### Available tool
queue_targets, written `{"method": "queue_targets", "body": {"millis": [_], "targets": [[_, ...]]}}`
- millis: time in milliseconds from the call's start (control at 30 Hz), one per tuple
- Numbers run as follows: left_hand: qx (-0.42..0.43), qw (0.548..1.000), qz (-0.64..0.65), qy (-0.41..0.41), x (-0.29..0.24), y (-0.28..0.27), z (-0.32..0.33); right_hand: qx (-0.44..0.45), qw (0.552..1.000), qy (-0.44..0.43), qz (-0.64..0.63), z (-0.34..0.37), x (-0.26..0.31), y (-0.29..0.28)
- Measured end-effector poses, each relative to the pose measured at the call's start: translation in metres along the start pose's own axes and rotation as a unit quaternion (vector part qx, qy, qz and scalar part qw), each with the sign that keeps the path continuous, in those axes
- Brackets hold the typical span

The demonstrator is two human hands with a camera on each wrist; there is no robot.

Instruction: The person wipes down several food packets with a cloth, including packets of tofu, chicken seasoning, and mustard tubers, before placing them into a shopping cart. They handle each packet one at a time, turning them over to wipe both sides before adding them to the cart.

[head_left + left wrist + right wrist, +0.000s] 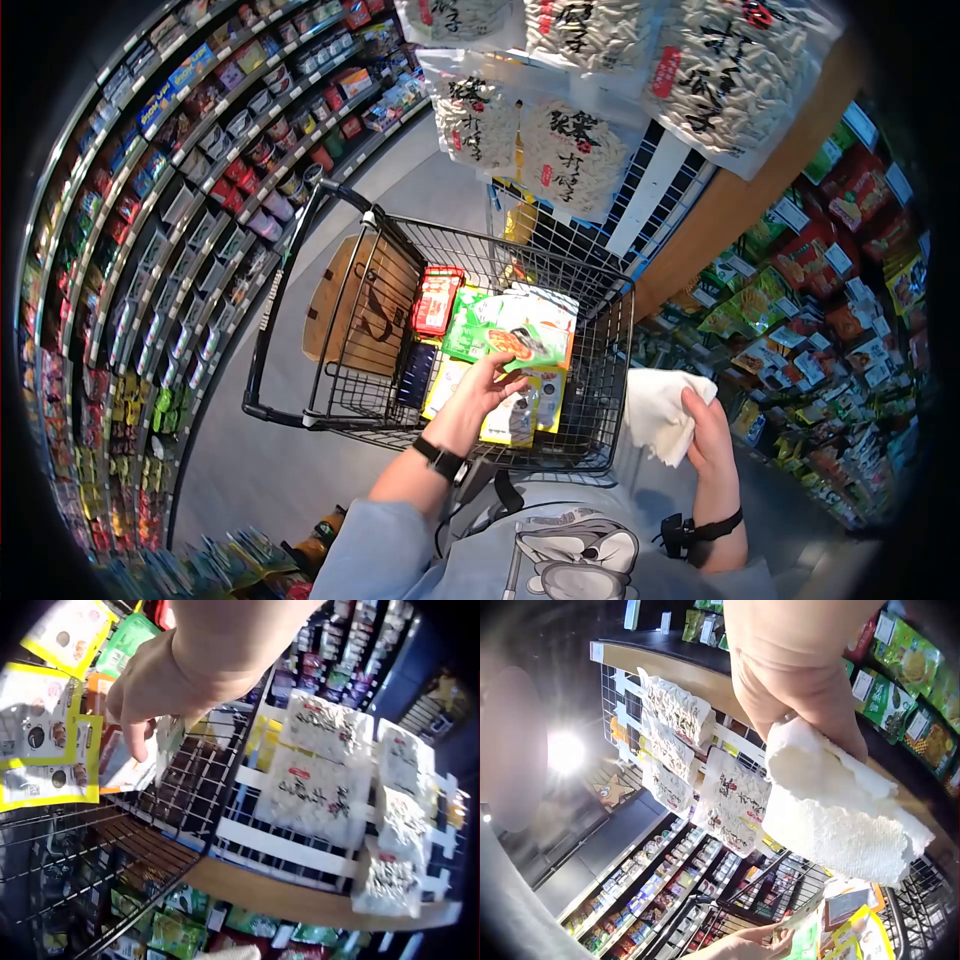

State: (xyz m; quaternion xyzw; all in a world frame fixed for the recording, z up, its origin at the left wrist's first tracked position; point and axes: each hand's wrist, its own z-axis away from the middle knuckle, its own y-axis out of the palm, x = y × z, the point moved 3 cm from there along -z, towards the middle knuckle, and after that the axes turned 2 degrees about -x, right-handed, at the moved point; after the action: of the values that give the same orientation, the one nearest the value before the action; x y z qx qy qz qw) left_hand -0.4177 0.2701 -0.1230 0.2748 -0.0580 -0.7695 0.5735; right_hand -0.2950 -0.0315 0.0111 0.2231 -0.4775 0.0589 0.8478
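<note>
My left hand [485,388] is over the shopping cart, pinching the near edge of a green food packet [545,347] with a dish pictured on it. In the left wrist view the fingers of that hand [154,682] hide much of the packet. Under and around it in the cart lie yellow-edged white packets [37,724], another green packet [468,325] and a red packet [437,300]. My right hand [710,430], just outside the cart's right end, grips a crumpled white cloth [832,814] that hangs down from the fingers.
The black wire cart [600,400] stands beside a rack hung with clear bags of white food [580,150]. Curved shelves [190,150] of packaged goods rise on the left. Wood-edged shelves [830,250] with green and red packets are on the right.
</note>
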Motion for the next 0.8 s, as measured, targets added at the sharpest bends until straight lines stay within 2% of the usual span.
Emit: {"method": "queue_targets", "body": {"millis": [33,100,167,200,233,267,300,367,400,500,567,633,667,767,800], "targets": [[0.069,0.998,0.006,0.012,-0.006,0.004,0.019,0.000,1.000,-0.025,0.005,0.000,0.003,0.011],[0.125,0.989,-0.011,0.078,-0.007,0.014,0.053,0.010,0.991,-0.110,0.069,-0.001,0.010,0.035],[0.210,0.972,-0.026,0.098,-0.001,0.021,0.076,0.038,0.955,-0.236,0.176,0.008,0.023,0.072],[0.243,0.963,-0.026,0.114,0.000,0.032,0.094,0.067,0.913,-0.314,0.252,0.013,0.025,0.089],[0.276,0.952,-0.027,0.129,0.004,0.042,0.108,0.092,0.857,-0.386,0.327,0.020,0.025,0.105],[0.308,0.942,-0.012,0.135,0.012,0.045,0.111,0.141,0.749,-0.448,0.467,0.030,0.024,0.125],[0.368,0.919,0.025,0.140,0.020,0.044,0.107,0.183,0.613,-0.488,0.593,0.039,0.020,0.143],[0.334,0.931,0.136,0.061,0.026,0.050,0.133,0.256,0.639,-0.462,0.560,0.049,-0.008,0.163],[0.339,0.931,0.126,0.056,0.028,0.050,0.134,0.244,0.642,-0.464,0.559,0.049,-0.010,0.163],[0.372,0.913,0.069,0.155,0.027,0.051,0.137,0.240,0.633,-0.475,0.563,0.047,-0.007,0.162],[0.375,0.911,0.035,0.164,0.028,0.048,0.140,0.234,0.606,-0.473,0.595,0.047,-0.005,0.158],[0.381,0.904,-0.017,0.193,0.027,0.050,0.145,0.214,0.621,-0.473,0.588,0.045,-0.002,0.153],[0.381,0.913,0.007,0.147,0.027,0.053,0.147,0.198,0.632,-0.475,0.580,0.043,0.001,0.150],[0.422,0.890,0.018,0.170,0.024,0.066,0.159,0.152,0.660,-0.464,0.571,0.037,0.009,0.140],[0.391,0.909,0.008,0.144,0.024,0.063,0.158,0.136,0.665,-0.454,0.577,0.035,0.015,0.135]]}}
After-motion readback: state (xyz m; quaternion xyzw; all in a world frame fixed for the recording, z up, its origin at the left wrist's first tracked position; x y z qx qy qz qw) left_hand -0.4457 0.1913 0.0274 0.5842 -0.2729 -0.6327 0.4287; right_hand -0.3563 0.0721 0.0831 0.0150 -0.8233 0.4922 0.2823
